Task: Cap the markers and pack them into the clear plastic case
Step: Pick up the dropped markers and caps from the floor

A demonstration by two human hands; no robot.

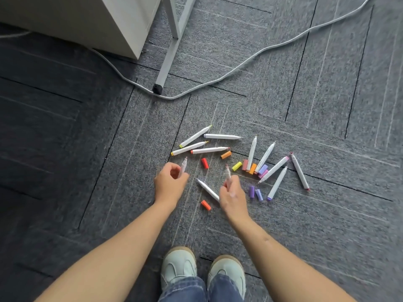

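Markers: white plastic markers (pixel 220 136) with bare coloured tips, lay spread out on the floor, close to the shoes (pixel 178 264) and easy to reach.
Caps: small coloured plastic caps (pixel 237 166), all off, lay mixed in with the pens.
Left hand (pixel 170 182): fingers pinched round the first white marker (pixel 183 165), tip up, likely held ready for a cap.
Right hand (pixel 232 197): fingers wrapped tight round the second white marker (pixel 227 172), tip up too, probably for the same job.
Case: clear plastic case nowhere in sight.
Floor: grey carpet tiles (pixel 327 236) with dark lines, looked rough enough to stop pens rolling.
Room: long white cable (pixel 239 66) snaked over the carpet, past a white metal table leg (pixel 168 59) and a pale cabinet (pixel 87 18).
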